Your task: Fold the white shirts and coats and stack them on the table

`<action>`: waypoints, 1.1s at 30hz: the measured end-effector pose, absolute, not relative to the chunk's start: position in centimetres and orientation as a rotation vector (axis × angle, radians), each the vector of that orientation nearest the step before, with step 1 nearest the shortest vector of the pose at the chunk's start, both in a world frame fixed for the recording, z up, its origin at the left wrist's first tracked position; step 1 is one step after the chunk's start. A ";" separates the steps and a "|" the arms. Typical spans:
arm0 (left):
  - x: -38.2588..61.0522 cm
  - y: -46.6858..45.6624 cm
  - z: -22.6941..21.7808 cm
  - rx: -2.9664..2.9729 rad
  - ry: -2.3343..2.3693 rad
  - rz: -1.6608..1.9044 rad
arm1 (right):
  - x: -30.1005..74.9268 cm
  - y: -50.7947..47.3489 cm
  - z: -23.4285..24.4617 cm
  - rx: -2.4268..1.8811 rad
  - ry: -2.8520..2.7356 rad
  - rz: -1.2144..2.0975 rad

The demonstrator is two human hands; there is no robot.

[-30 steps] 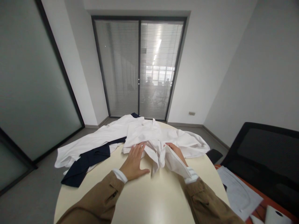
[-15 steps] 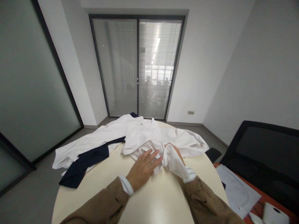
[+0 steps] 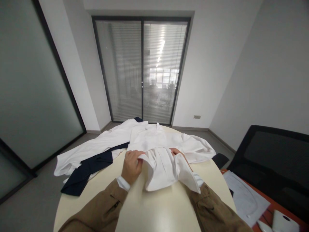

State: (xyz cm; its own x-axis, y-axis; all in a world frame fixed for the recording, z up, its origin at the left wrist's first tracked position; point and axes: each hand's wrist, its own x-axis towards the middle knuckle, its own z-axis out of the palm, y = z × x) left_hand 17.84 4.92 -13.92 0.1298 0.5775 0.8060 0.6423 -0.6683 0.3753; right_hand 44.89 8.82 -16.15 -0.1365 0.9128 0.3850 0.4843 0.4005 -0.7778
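A white shirt (image 3: 149, 138) lies spread on the round table, with a sleeve reaching to the right. Its near part is lifted and folded toward me, hanging in a loose flap. My left hand (image 3: 132, 166) pinches the left side of this flap between thumb and fingers. On the flap's right side, my right hand (image 3: 181, 156) grips the cloth; fabric draped over it hides much of the palm and wrist. Left of the shirt lie another white garment (image 3: 96, 141) and a dark navy piece of clothing (image 3: 89, 169), partly covered by white cloth.
The cream tabletop (image 3: 145, 216) has a curved edge. To the right are a black mesh chair (image 3: 272, 161), a reddish surface (image 3: 266, 214) with a white sheet or bag (image 3: 243, 193), and a white device (image 3: 285, 222). A glass door with blinds (image 3: 142, 71) stands behind.
My left hand has gone from lying open on the cloth to pinching its edge farther left. The shirt's near part has spread out and come toward me. My right hand stays nearly in place.
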 end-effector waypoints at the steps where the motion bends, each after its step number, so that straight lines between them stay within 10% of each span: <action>1: 17.1 5.0 -13.5 -2.234 -1.300 -1.683 | 45.2 8.9 -16.1 -1.192 -1.765 0.640; 8: 12.8 6.4 -12.5 -2.904 -1.601 -2.129 | 46.1 8.0 -15.2 -0.942 -2.018 0.808; 12: 12.2 7.8 -14.1 -3.658 -2.063 -1.718 | 45.7 7.4 -15.2 -0.962 -2.232 0.927; 22: 10.1 10.0 -15.9 -1.982 -2.236 -1.622 | 45.0 5.0 -12.6 -1.248 -2.410 1.201; 33: 8.8 11.4 -19.2 -2.556 -2.314 -1.694 | 46.0 2.6 -8.3 -1.475 -2.692 1.108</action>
